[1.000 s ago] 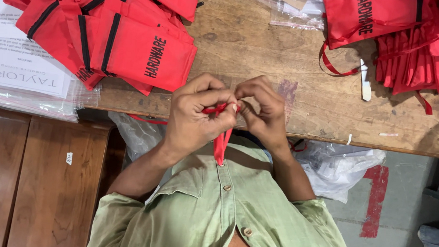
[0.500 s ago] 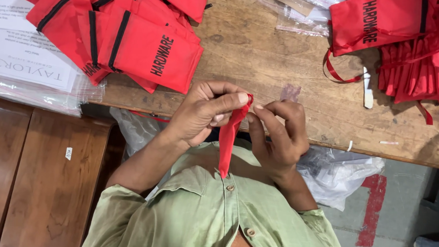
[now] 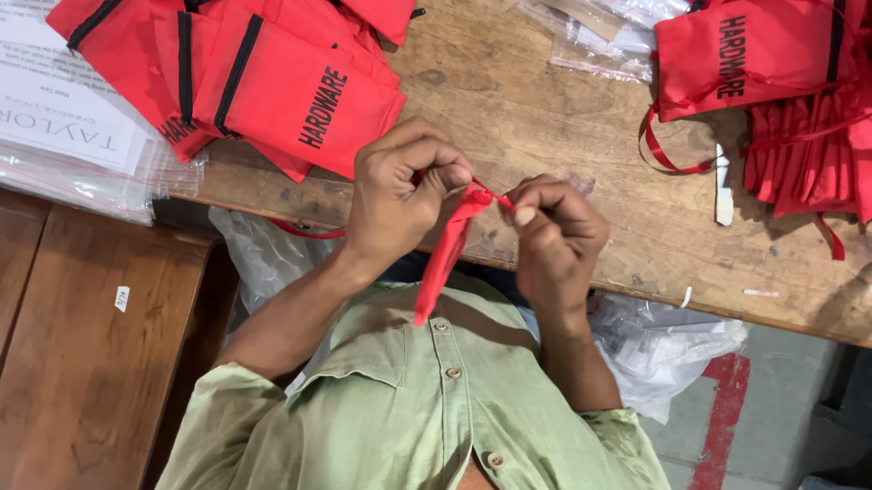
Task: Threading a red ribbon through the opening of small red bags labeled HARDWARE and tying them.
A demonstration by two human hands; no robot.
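Observation:
Both my hands are raised in front of my chest at the near edge of a wooden table [image 3: 562,112]. My left hand [image 3: 399,198] pinches the top of a narrow red fabric piece [image 3: 443,260], which hangs down over my green shirt. My right hand [image 3: 556,241] pinches a thin red cord end of the same piece, just to the right of my left fingers. The two hands are a finger's width apart.
A pile of red fabric bags with black trim [image 3: 266,77] lies at the table's upper left, another pile [image 3: 792,85] at the upper right. Clear packets with printed sheets [image 3: 45,115] lie at the left. A small white tool [image 3: 723,185] and clear plastic bags [image 3: 587,24] rest on the table.
My hands were pressed together on the red piece; now they are slightly apart, with a short length of red cord stretched between them. The view has shifted a little.

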